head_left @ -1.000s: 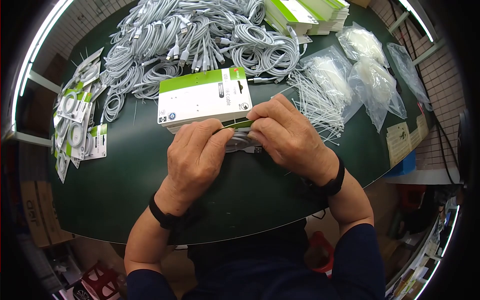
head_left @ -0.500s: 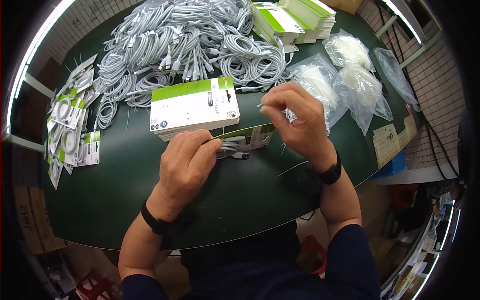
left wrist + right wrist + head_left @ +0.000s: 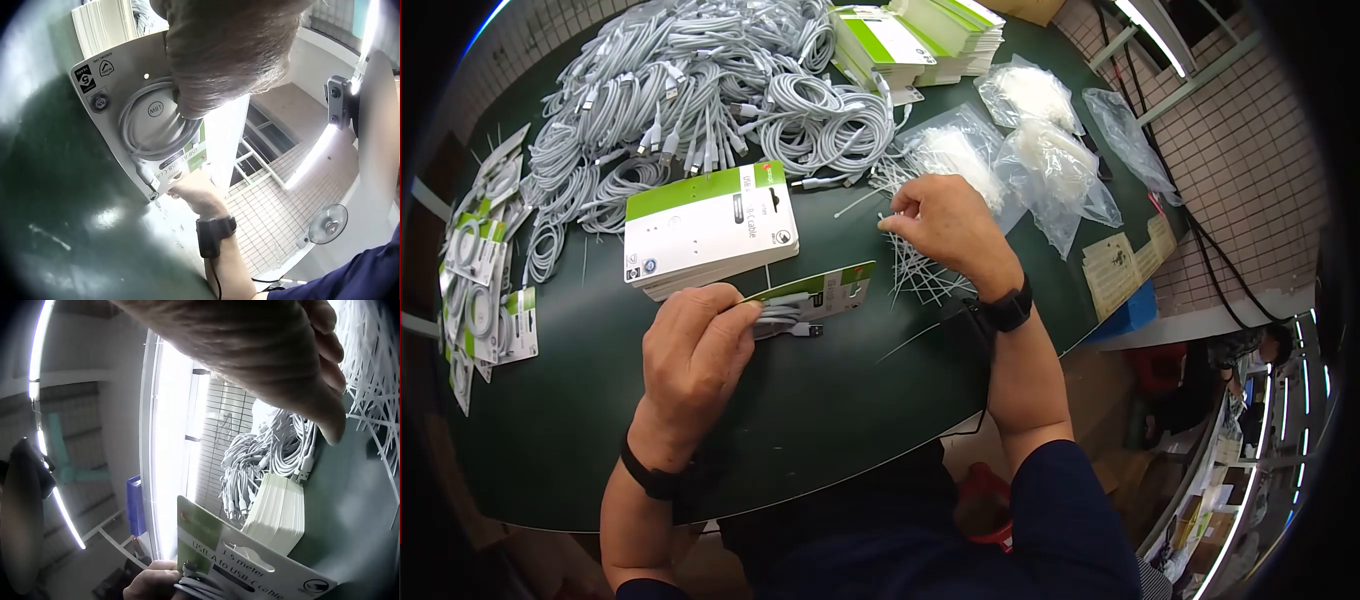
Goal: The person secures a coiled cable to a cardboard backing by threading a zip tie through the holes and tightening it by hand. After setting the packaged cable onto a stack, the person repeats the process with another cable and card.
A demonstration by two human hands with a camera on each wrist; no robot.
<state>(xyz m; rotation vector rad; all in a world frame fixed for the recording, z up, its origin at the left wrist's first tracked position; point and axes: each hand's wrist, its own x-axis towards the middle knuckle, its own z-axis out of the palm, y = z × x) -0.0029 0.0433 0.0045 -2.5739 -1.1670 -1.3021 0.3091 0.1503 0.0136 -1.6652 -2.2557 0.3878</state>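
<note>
The left hand (image 3: 696,365) pinches a green-and-white card (image 3: 840,290) by its end, with a coiled grey cable (image 3: 778,316) against it. In the left wrist view the coil (image 3: 128,125) lies on the face of the card (image 3: 94,72). Over the loose white zip ties (image 3: 920,277), the right hand (image 3: 956,230) has thumb and forefinger together; a small white tip shows at them. In the right wrist view the right hand (image 3: 269,362) hangs beside the ties (image 3: 369,369), its fingertips partly hidden.
A stack of cards (image 3: 700,225) stands behind the left hand. Grey cables (image 3: 690,90) are heaped at the back, beside more card stacks (image 3: 885,40). Bags of ties (image 3: 1055,170) lie at right, packed cards (image 3: 475,290) at far left.
The right hand has let go of the card and moved right to the loose ties. The left hand still holds the card and cable. The head view has shifted, so the table appears further left.
</note>
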